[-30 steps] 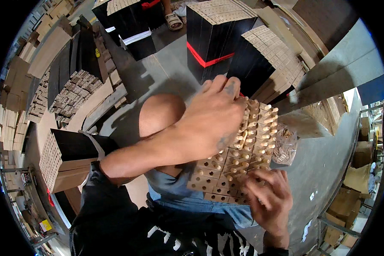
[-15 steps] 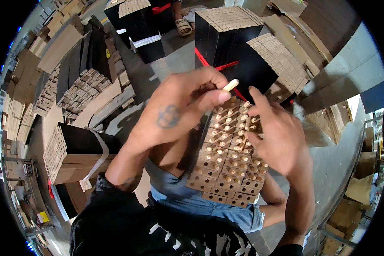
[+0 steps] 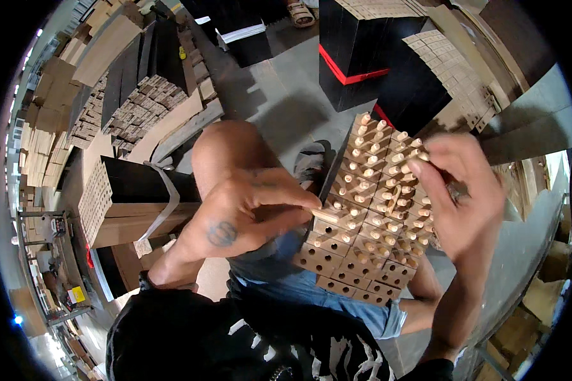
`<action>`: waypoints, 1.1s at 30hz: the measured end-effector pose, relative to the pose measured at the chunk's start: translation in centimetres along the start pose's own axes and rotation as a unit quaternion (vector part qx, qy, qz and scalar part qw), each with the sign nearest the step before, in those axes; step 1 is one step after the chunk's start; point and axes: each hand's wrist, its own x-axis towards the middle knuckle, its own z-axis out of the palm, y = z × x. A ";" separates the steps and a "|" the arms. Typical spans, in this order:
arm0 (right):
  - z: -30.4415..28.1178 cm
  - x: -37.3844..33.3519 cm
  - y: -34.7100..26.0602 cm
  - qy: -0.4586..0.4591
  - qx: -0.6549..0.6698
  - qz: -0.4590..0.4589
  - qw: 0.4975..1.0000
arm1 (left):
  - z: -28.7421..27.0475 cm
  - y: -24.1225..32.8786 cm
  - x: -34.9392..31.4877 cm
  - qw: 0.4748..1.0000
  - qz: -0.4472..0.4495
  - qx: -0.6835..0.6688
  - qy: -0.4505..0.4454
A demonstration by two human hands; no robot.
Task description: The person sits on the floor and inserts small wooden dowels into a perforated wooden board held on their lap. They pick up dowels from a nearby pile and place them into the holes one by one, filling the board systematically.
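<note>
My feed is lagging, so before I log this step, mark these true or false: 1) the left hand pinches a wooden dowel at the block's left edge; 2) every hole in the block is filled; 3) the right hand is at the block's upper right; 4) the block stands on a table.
1) True: the left hand pinches a wooden dowel against the left edge of the block of stacked wooden pieces.
2) False: the holes in the lower rows are empty; only the upper rows carry dowels.
3) True: the right hand has its fingers on the dowels at the upper right.
4) False: the block rests on the person's lap, by the bare knee.
</note>
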 end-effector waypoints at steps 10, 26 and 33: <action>0.8 -7.9 -1.7 0.114 0.223 0.082 0.965 | -0.6 4.1 2.4 0.951 0.058 0.250 -0.172; 3.4 -9.3 -4.1 0.055 0.020 -0.056 0.997 | 0.6 4.4 3.2 0.938 0.089 0.219 -0.252; 5.3 -9.3 -4.5 0.055 0.052 -0.046 0.996 | 0.3 2.6 2.4 0.972 -0.197 0.028 -0.128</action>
